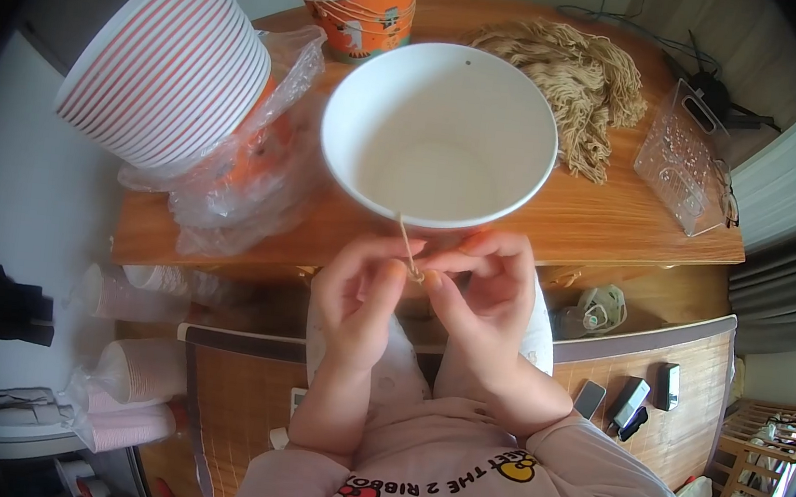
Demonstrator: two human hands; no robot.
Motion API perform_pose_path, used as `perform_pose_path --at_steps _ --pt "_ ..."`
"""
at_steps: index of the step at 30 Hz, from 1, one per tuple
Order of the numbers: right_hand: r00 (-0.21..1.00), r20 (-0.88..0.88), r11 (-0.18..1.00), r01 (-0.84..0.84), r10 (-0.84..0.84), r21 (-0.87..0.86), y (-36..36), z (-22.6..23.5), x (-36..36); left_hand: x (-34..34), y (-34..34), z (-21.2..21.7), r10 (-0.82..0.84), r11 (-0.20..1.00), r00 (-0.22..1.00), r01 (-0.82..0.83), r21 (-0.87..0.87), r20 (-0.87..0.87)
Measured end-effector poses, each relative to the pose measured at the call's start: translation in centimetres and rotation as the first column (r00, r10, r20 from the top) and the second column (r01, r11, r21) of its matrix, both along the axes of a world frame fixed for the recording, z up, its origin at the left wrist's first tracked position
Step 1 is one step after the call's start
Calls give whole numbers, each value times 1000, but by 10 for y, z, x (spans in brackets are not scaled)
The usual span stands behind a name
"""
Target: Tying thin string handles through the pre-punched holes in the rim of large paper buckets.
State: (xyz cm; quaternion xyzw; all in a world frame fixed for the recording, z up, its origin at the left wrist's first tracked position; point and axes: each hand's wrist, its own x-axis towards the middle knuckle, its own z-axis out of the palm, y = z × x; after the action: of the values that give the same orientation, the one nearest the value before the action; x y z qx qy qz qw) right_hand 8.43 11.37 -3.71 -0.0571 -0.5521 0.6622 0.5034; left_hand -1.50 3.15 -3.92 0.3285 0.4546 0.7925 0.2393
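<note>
A large white paper bucket [507, 134] stands at the table's front edge with its mouth toward me. A small hole shows near its far rim. Just below the near rim, my left hand [359, 293] pinches a beige cord [406, 240] between thumb and fingers. My right hand [485, 301] grips the same cord close by, the thumbs almost meeting at a small loop or knot. The cord's upper part rises to the near rim; whether it passes through the bucket's wall is hidden.
On the wooden table [615, 218] are a leaning stack of nested buckets [169, 69] in clear plastic, an orange patterned bucket stack [374, 18] wound with cords, a heap of beige cords [580, 83] and a clear acrylic box [684, 157]. More wrapped stacks [143, 367] lie at left.
</note>
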Motion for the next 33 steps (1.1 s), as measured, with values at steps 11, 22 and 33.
perform_pose_path --at_steps 11,22,33 --pt "970 86 958 207 -228 200 1 -11 -2 0 3 -2 -128 991 989 130 -18 70" --pt "965 133 963 202 -227 178 2 -16 -3 -10 15 -22 219 971 792 -233 48 -570" --pt "978 144 975 122 -150 186 3 -9 9 -2 4 16 -18 1000 985 18 -3 -173"
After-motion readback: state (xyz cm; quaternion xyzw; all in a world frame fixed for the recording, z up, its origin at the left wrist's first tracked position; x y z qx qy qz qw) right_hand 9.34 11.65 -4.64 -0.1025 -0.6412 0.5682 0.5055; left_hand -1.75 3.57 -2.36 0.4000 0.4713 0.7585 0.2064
